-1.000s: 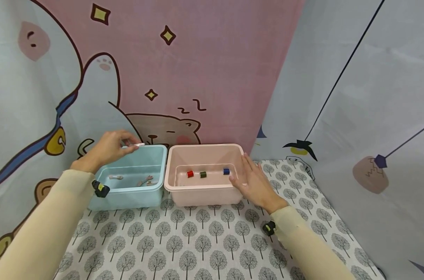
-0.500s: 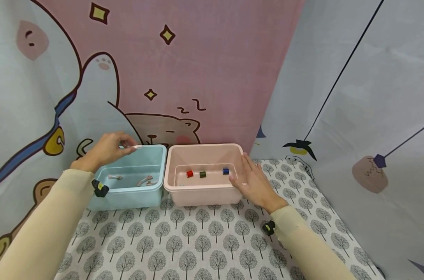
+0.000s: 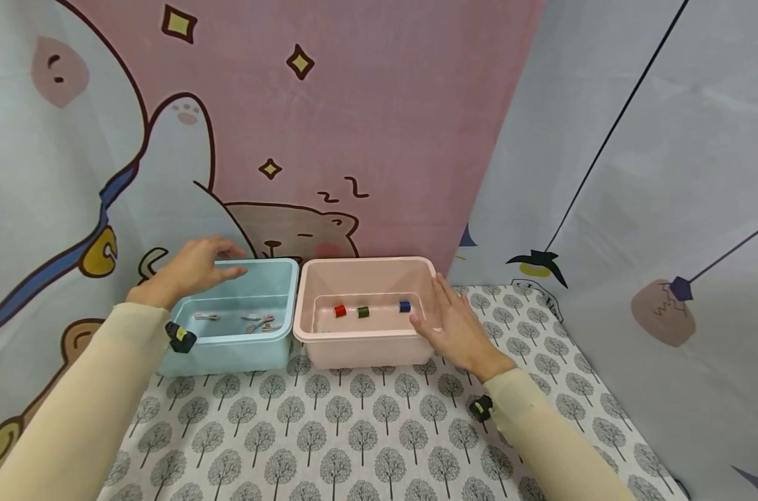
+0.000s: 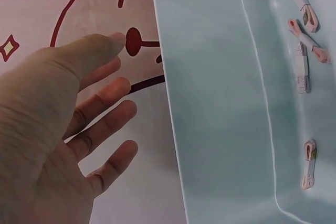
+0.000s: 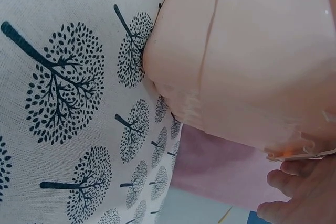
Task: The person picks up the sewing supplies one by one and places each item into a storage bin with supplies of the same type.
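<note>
My left hand is held above the far left of the light blue bin, fingers relaxed and apart, holding nothing. In the left wrist view the bin's floor carries several folded measuring tapes, one lone tape and a small cluster with a pinkish tape crossing a white tape. My right hand lies along the right end of the pink bin, its fingers extended at the rim. Inside that bin sit small spools of thread: a red spool, a green spool and a blue spool.
The bins stand side by side on a tree-print tablecloth. Close behind them hangs a pink cartoon backdrop, and a grey-white sheet rises along the right side.
The folded measuring tape pinched in my left hand has been let go and has dropped into the blue bin, joining the cluster. The right hand has stayed at the pink bin.
</note>
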`<state>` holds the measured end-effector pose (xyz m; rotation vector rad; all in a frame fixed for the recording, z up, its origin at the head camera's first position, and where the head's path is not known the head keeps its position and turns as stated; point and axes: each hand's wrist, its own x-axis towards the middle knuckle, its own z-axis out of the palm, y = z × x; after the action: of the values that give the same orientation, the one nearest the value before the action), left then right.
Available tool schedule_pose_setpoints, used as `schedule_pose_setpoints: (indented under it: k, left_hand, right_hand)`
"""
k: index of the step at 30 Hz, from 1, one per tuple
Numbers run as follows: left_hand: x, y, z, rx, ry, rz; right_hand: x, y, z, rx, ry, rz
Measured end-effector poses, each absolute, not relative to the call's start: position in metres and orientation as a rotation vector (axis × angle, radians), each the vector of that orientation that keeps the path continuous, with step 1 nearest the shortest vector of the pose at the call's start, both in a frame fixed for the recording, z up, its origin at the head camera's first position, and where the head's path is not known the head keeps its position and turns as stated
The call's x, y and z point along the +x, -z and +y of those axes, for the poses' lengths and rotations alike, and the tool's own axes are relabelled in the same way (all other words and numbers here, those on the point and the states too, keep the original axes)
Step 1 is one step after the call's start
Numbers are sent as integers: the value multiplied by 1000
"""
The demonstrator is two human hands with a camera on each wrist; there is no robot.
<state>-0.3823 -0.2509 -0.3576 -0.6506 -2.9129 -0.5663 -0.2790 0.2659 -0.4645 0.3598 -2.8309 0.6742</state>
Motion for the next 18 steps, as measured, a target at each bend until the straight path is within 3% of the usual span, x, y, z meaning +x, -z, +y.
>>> schedule_pose_setpoints:
  k: [18]
  left_hand:
    - [-368, 357, -243, -675, 570, -2875]
  right_hand:
    - [-280, 467, 266, 360, -699, -2816]
